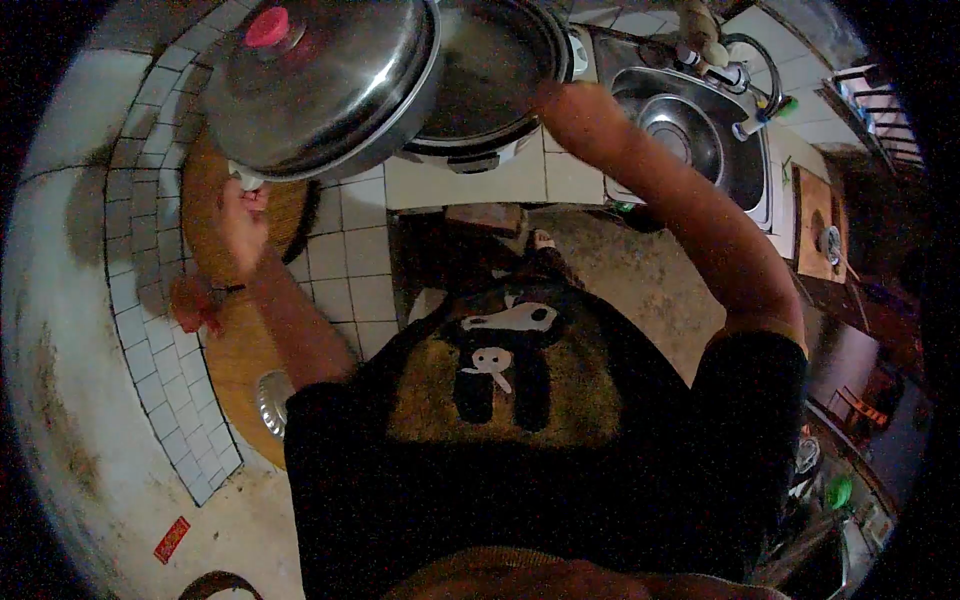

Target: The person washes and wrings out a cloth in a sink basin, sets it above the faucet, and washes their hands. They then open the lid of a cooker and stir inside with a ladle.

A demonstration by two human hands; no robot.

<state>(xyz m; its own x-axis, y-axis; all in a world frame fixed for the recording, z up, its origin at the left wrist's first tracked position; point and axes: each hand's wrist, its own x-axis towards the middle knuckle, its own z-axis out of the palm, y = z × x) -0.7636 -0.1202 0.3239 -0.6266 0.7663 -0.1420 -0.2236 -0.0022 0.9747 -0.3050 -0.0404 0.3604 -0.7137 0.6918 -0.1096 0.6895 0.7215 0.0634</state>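
A steel pot (385, 150) with a domed lid (340, 85) and a red knob (267, 27) is at the upper left. My left hand (245, 215) is closed on the white handle at its near side. Right of the pot, and partly behind it, stands a wide, dark-lined electric cooker (480, 75) with a white body. My right hand (570, 110) is at the cooker's right rim. Its fingers are lost in shadow and blur, so I cannot make out whether they hold anything.
Right of the cooker, a metal basin (680, 130) sits in a steel sink (755, 185) with a tap (720, 70). Round wooden boards (235, 355) lie on the tiled counter at left, with a ribbed metal dish (272, 402). A wooden board (815, 225) is at far right.
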